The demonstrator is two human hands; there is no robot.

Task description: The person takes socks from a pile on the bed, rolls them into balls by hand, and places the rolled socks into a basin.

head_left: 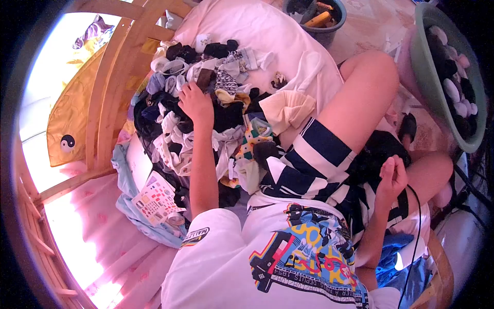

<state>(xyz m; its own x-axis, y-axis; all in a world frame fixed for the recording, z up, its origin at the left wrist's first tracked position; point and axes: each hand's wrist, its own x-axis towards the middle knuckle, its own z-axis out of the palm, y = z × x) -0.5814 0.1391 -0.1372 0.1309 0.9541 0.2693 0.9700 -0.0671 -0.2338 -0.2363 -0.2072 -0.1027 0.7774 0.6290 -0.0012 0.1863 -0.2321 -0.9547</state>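
My left hand (195, 104) rests on a big heap of mixed socks (226, 129), its fingers stretched out and apart. Near the fingertips lies a dark brown sock (206, 80). My right hand (393, 176) is raised over my lap with its fingers curled together; whether anything is in them is hidden. Just behind it is a bundle of black cloth (374, 154). Beside the heap, close to my knee, lies a cream ribbed cloth (288, 109). A white sock (307, 69) is stretched out on the pink sheet (247, 23).
A green basin (423, 46) with balled-up socks stands at the right. A dark bucket (329, 35) holding a yellow-handled item is at the top. Wooden rails (110, 77) line the left. A printed sheet (157, 200) lies on light blue cloth (123, 172). A black cable (419, 216) hangs beside my right arm.
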